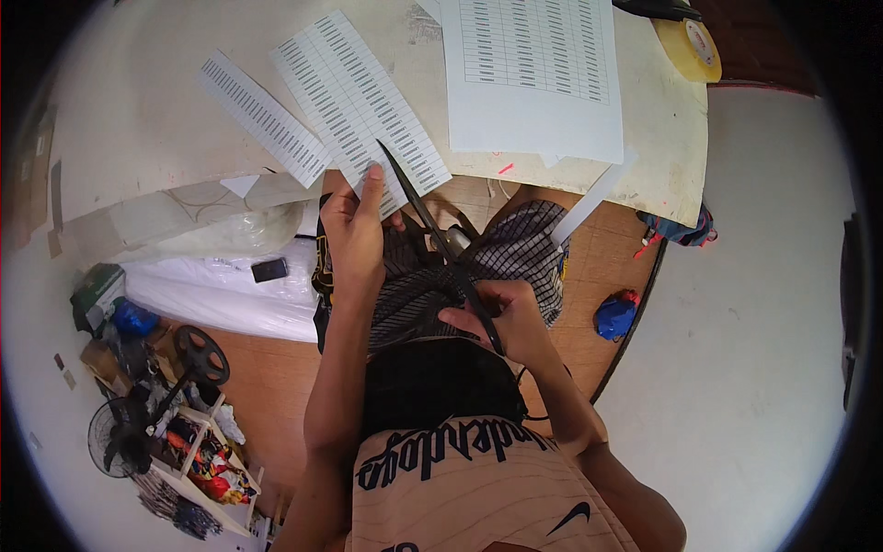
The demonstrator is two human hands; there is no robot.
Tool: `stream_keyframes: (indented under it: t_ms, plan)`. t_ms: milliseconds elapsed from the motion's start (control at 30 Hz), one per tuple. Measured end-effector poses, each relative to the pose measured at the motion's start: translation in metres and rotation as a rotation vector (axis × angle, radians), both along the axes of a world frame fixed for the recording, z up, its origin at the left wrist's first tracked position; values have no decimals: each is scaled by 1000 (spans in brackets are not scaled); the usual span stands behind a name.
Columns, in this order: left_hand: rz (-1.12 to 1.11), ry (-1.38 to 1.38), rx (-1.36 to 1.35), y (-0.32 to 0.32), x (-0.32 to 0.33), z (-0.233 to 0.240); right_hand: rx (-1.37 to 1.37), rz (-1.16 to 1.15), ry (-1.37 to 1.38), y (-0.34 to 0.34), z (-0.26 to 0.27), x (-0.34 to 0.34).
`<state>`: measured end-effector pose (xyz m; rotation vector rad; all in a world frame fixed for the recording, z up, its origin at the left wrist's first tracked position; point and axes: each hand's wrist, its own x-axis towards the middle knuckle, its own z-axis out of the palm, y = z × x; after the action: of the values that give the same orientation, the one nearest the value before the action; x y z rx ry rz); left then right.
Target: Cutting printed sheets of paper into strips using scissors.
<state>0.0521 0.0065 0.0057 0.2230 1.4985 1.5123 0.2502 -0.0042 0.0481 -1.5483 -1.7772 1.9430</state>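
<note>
My left hand (355, 231) pinches the near end of a two-column printed paper sheet (345, 90), thumb on top. The sheet's far part rests on the table and its near end hangs past the edge. In my right hand (507, 317) is a pair of black-handled scissors (431, 224). Their long dark blade lies across the sheet, tip near the line between the columns; whether paper sits between the blades I cannot tell. To the left, a narrow printed paper strip (265, 117) reaches just over the edge. Larger printed sheets (534, 121) lie at right.
The pale tabletop (145, 117) ends just before my lap. A roll of clear tape (683, 52) sits at its far right corner. A blank paper strip (593, 196) hangs off the front edge. Lower left are a phone (269, 270) on white plastic wrap and a fan (121, 438).
</note>
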Motion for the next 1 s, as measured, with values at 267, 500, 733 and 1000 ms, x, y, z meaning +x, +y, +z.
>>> stream_keyframes:
  t_ms: [267,500,733,1000]
  plan:
    - [-16,-31,-3,0,0,2,-71,-62,25,5,4,-8]
    - [-20,-62,2,-3,-2,1,-114,-71,18,7,3,-13]
    - [-26,-69,7,-4,-1,3,-111,-85,38,11,0,-19]
    - [-15,-71,25,-5,-6,3,-123,-98,34,16,4,-30]
